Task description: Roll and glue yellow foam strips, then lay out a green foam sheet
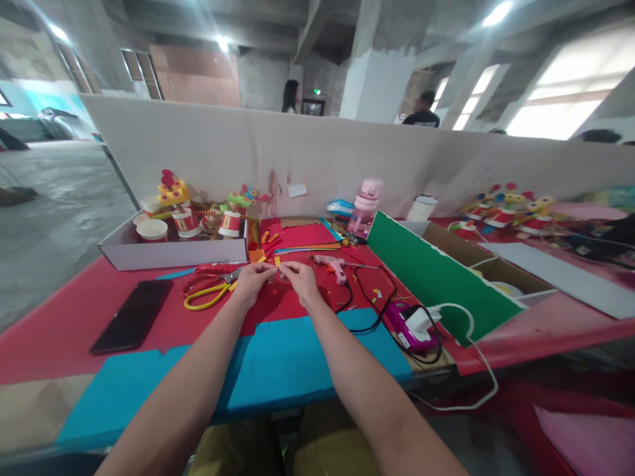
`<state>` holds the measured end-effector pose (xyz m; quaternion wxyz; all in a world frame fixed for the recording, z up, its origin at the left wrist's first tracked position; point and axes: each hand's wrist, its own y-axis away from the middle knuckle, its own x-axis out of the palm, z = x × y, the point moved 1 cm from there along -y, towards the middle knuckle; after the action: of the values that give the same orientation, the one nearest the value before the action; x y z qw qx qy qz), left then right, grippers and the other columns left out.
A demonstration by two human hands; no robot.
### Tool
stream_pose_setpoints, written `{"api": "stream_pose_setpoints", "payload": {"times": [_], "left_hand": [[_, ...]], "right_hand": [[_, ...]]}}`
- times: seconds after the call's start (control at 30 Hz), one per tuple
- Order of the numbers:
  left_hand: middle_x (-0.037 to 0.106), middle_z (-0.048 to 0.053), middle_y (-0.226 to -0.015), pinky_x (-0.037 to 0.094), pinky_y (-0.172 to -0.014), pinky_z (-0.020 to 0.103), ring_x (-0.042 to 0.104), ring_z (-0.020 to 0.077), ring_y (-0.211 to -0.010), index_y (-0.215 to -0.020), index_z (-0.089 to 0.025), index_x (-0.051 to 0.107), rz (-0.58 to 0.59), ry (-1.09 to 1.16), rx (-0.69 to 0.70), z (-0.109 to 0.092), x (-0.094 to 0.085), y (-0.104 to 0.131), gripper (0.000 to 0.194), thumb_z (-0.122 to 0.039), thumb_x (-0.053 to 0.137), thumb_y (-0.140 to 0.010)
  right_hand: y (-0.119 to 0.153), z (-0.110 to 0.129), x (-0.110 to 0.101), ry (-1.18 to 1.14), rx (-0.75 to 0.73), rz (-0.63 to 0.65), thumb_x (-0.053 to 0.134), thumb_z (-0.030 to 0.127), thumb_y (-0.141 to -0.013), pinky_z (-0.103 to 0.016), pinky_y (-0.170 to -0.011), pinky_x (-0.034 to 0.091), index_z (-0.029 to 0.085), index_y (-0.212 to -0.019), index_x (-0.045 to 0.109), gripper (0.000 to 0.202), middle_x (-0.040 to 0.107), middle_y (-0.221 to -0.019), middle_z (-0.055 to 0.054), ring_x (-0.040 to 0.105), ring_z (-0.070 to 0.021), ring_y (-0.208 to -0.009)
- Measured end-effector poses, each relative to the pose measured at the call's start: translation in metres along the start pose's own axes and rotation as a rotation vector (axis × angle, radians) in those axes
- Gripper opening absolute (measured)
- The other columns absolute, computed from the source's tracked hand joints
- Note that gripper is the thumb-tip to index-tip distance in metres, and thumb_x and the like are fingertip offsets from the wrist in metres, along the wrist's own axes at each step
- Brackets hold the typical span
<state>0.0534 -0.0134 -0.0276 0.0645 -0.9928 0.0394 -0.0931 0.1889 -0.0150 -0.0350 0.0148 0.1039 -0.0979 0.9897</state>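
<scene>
Over the red tabletop, my left hand (252, 280) and my right hand (300, 280) meet with fingertips pinched. A small yellow piece (277, 262), perhaps paper, shows between them; its exact shape is too small to make out. Beside my left hand lie yellow-handled scissors (206, 296) and a red-handled tool (197, 276), whose kind is unclear. Just right of my right hand rests a pink glue gun (333, 266) with a black cord. Behind the hands are coloured strips (307, 249) and a red sheet (308, 235).
A white box (173, 255) at left holds paper cups and cup figures. A black phone (133, 316) lies in front of it. At right stand a green-sided box (426, 271) and a purple power strip (411, 328) with cords. Behind are a pink bottle (366, 206) and a partition (223, 145).
</scene>
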Motion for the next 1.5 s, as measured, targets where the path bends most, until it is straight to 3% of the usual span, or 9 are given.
{"api": "stream_pose_setpoints", "payload": {"times": [0.33,0.57,0.73,1.0,1.17,1.5], "left_hand": [[0.059,0.002,-0.054,0.039,-0.053,0.023,0.051,0.0102,-0.052,-0.064,-0.012,0.067,0.0,0.08,-0.062,0.0013,-0.0031,-0.001,0.032,-0.037,0.083,-0.051],[0.061,0.002,-0.061,0.041,-0.052,0.021,0.053,0.0083,-0.052,-0.068,-0.012,0.065,-0.008,0.177,-0.109,-0.0045,0.0006,0.0014,0.033,-0.039,0.082,-0.057],[0.061,0.003,-0.058,0.041,-0.053,0.022,0.053,0.0094,-0.052,-0.069,-0.011,0.068,-0.004,0.141,-0.084,-0.0008,0.0003,0.0005,0.036,-0.035,0.086,-0.049],[0.059,0.001,-0.053,0.04,-0.054,0.022,0.052,0.0098,-0.052,-0.066,-0.01,0.068,0.022,0.154,-0.064,0.0038,-0.003,-0.0026,0.03,-0.032,0.084,-0.053],[0.064,0.003,-0.062,0.041,-0.055,0.021,0.054,0.0088,-0.054,-0.077,-0.01,0.07,0.057,0.231,-0.094,0.0016,-0.001,-0.0017,0.031,-0.028,0.083,-0.055],[0.065,0.001,-0.06,0.044,-0.057,0.022,0.057,0.0103,-0.055,-0.076,-0.012,0.069,-0.014,0.186,-0.056,0.003,-0.003,-0.0023,0.036,-0.027,0.086,-0.048]], "right_hand": [[0.0022,0.0015,0.0034,-0.058,0.061,0.027,0.076,0.034,-0.058,-0.028,-0.065,0.05,0.018,-0.073,0.067,0.024,0.065,-0.064,0.002,0.06,-0.013,-0.058],[0.0003,0.0007,0.0023,-0.055,0.044,-0.069,0.074,0.034,-0.059,-0.026,-0.061,0.048,0.018,-0.072,0.065,0.022,0.062,-0.06,0.003,0.058,-0.0126,-0.056],[0.0028,0.0033,0.0053,-0.073,0.069,0.0,0.074,0.035,-0.057,-0.027,-0.064,0.048,0.018,-0.071,0.064,0.024,0.064,-0.062,0.002,0.059,-0.0126,-0.058],[0.0025,0.0014,0.0039,-0.153,0.131,0.013,0.078,0.036,-0.053,-0.027,-0.066,0.048,0.016,-0.076,0.064,0.033,0.064,-0.065,0.002,0.058,-0.0107,-0.059],[0.0016,0.002,0.0035,-0.098,0.095,-0.001,0.075,0.036,-0.056,-0.026,-0.063,0.047,0.016,-0.073,0.065,0.029,0.063,-0.063,0.002,0.057,-0.0109,-0.058],[0.0035,-0.0006,0.0028,-0.149,0.164,0.051,0.077,0.035,-0.056,-0.025,-0.063,0.047,0.015,-0.075,0.066,0.03,0.064,-0.062,0.002,0.057,-0.0097,-0.057]]}}
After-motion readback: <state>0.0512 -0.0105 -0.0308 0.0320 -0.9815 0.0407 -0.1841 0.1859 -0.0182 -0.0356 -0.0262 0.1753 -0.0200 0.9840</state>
